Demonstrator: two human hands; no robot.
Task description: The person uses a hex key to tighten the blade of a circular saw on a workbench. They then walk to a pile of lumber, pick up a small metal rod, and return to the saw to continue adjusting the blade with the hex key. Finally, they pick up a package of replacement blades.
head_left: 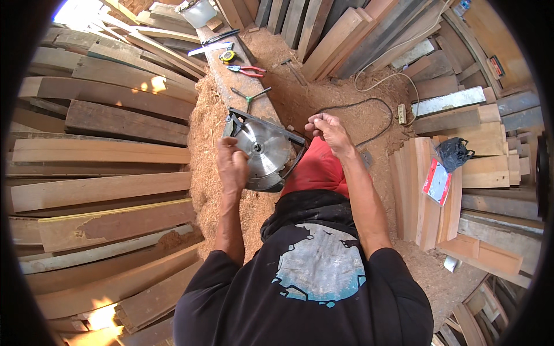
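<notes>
A circular saw (242,180) rests in front of me with its round steel blade (262,151) facing up. Beside the blade's left edge is my left hand (232,164), its fingers curled closed. My right hand (330,131) hovers over my right thigh, to the right of the saw, thumb and fingertips pinched together. Whatever either hand holds, if anything, is too small or hidden to make out. Just beyond the saw, a three-way wrench with a green centre (249,100) lies on a narrow wooden bench (234,86).
Farther along the bench lie red-handled pliers (247,70), a yellow tape measure (228,56) and a try square (209,49). Stacked boards (101,151) line the left. A dark cable (378,101) runs to a socket block (402,114). Packaging (437,182) and a black bag (455,153) sit on planks at right.
</notes>
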